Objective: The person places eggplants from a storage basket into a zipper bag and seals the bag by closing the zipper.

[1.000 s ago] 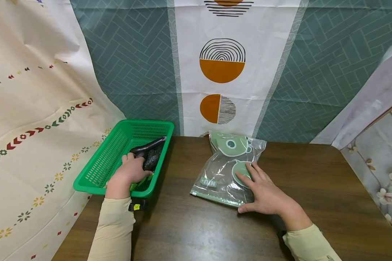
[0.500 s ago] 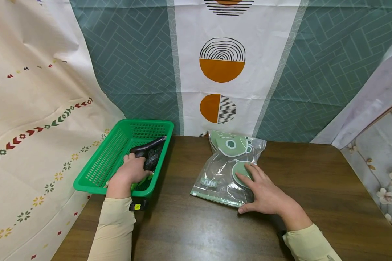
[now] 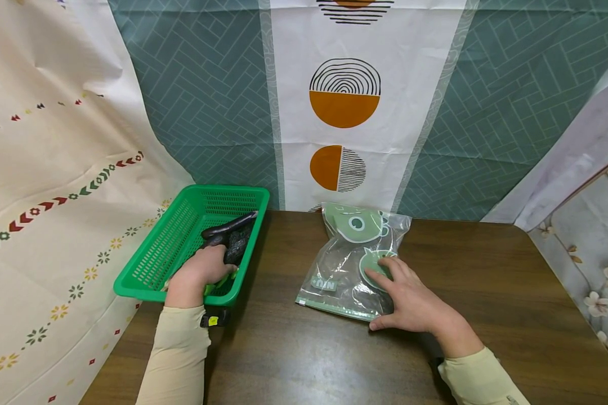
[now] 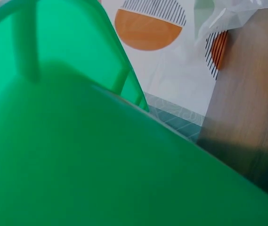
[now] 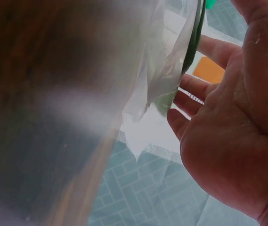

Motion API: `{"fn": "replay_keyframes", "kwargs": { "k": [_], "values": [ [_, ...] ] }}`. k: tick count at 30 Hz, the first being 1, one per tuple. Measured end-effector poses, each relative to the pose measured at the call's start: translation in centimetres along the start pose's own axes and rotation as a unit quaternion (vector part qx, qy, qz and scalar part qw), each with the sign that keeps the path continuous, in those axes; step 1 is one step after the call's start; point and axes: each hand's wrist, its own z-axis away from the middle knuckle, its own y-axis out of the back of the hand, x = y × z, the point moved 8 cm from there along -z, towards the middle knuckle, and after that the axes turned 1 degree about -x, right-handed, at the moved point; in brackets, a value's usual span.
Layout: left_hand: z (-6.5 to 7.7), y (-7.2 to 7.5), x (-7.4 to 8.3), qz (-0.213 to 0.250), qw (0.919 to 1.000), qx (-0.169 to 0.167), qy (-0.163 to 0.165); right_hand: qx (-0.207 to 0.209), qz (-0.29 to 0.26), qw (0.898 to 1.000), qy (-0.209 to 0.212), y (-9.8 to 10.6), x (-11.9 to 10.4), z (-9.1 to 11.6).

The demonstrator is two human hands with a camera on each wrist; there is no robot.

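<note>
Inside the basket (image 3: 166, 253), the left hand (image 3: 201, 270) apparently touches dark produce (image 3: 237, 245)

The left hand (image 3: 201, 270) has dipped its fingers from view inside the basket (image 3: 137, 292)

This is an indoor, home-like corner, though which room it belongs to cannot be told. A brown wood-grain table (image 3: 304, 360) with rounded corners fills the near part, its surface catching a soft shine. Printed cloths close it in: at the far side a creased teal-and-white hanging (image 3: 294, 73) with a herringbone pattern and orange half-circles, on the left a cream cloth (image 3: 56, 140) bordered with small flowers and chevrons, on the right a blossom-print covering (image 3: 598, 270). A green plastic basket (image 3: 157, 261) with an eggplant (image 3: 230, 226) and a zip-seal bag (image 3: 329, 264) are everyday kitchen goods.
</note>
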Motion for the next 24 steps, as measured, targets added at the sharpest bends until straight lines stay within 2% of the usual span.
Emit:
{"fn": "replay_keyframes", "kwargs": {
  "k": [11, 17, 20, 24],
  "values": [
    [0.21, 0.41, 0.63, 0.002, 0.9997, 0.001, -0.023, -0.017, 0.005, 1.0, -0.004, -0.13, 0.03, -0.19],
    [-0.18, 0.26, 0.24, 0.015, 0.9988, 0.009, -0.046, -0.031, -0.002, 0.999, -0.012, -0.44, 0.26, -0.17],
    [-0.25, 0.11, 0.15, 0.021, 0.9987, 0.006, -0.046, -0.033, -0.005, 0.999, -0.013, -0.54, 0.34, -0.13],
    [0.12, 0.09, 0.38, 0.027, 0.9993, -0.003, -0.025, -0.03, -0.006, 0.999, -0.012, -0.6, 0.43, -0.08]
  ]
}}
